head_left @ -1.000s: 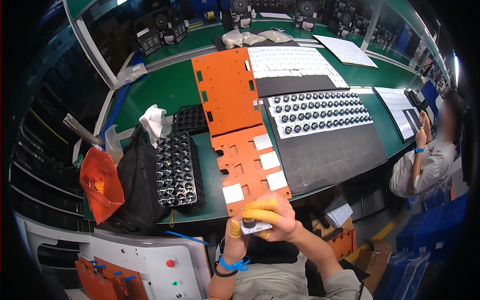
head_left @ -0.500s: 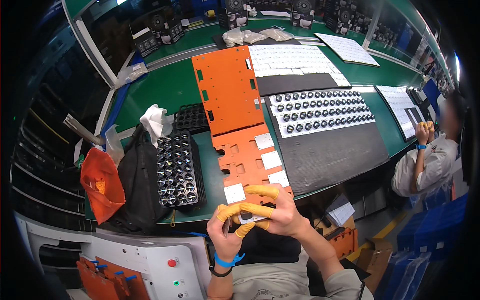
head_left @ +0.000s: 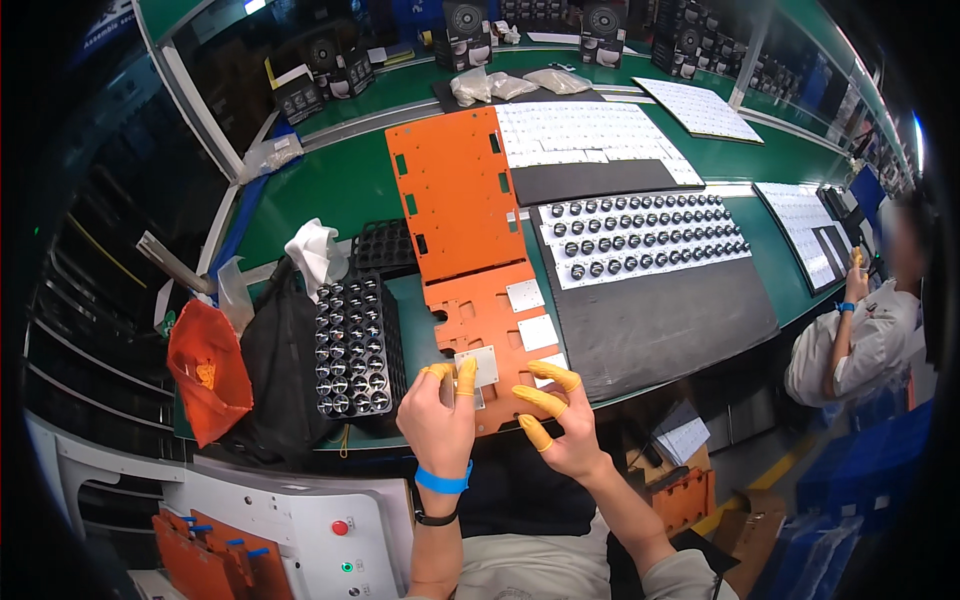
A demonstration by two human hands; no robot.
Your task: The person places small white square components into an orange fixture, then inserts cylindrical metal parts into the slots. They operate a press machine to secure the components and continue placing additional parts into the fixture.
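Observation:
My left hand [head_left: 438, 415], in yellow finger covers, pinches a white square plate [head_left: 484, 362] at its left edge. The plate is tilted over the near left part of the orange hinged fixture [head_left: 455, 195]; another pale piece shows partly beneath it. My right hand [head_left: 568, 430] is over the fixture's near right edge, its covered fingers apart and nothing seen in them. By its fingertips a white plate [head_left: 546, 368] is partly hidden. Two more white plates, one in the middle [head_left: 537, 333] and one farther off [head_left: 524, 295], lie along the fixture's right side.
Left of the fixture stands a black tray [head_left: 352, 350] of round lens-like parts. To the right, a black mat [head_left: 670, 320] carries a white panel with rows of black round parts [head_left: 650, 232]. An orange bag [head_left: 208, 370] hangs at the left; a co-worker [head_left: 855, 345] works at the right.
My hands were together around a small white plate with a dark round part. They have moved apart and forward; the left now pinches a plate over the fixture, and the right has opened.

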